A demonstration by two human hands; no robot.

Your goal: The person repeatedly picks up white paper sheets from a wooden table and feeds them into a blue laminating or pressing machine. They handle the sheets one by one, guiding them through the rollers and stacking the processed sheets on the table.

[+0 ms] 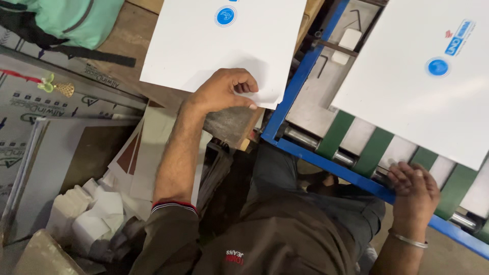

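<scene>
My left hand (pixel 226 90) rests on the near corner of a stack of white sheets (pixel 204 40), fingers curled and pinching the edge of the top sheet. Each sheet bears a round blue mark (pixel 225 16). My right hand (pixel 415 188) lies on the blue frame (pixel 326 158) of a feed machine, fingers on a metal roller beside green belts (pixel 374 150). Another white printed sheet (pixel 407 97) lies on those belts above my right hand. A metal bangle (pixel 407 239) sits on my right wrist.
The stack lies on a worn wooden table (pixel 127 40). A mint-green bag (pixel 76 20) sits at the top left. Cardboard, boards and crumpled white paper (pixel 91 214) pile up at the lower left. The machine's metal bed (pixel 321 86) lies between the two sheets.
</scene>
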